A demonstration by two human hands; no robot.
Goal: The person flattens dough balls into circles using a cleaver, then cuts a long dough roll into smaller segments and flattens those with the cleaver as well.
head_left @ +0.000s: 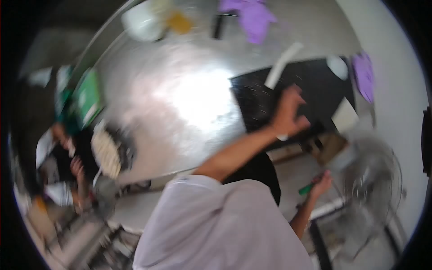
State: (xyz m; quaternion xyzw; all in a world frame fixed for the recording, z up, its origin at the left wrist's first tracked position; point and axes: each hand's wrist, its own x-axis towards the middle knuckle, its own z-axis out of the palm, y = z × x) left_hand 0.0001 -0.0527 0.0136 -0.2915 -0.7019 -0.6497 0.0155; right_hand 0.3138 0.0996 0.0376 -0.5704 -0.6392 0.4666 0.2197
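My left hand reaches over a black mat, fingers spread and nothing visible in them. A whitish strip lies across the mat's far edge, just beyond my fingertips. Lower down at the right, my right hand is closed round an object with a green end; motion blur hides the rest of it. A pale square piece and a white rounded item rest at the mat's right side.
A fan stands close at my right. Purple cloth-like pieces lie on the metal table. At the left, another person's hands are near a pale heap and a green box. A white container stands far back.
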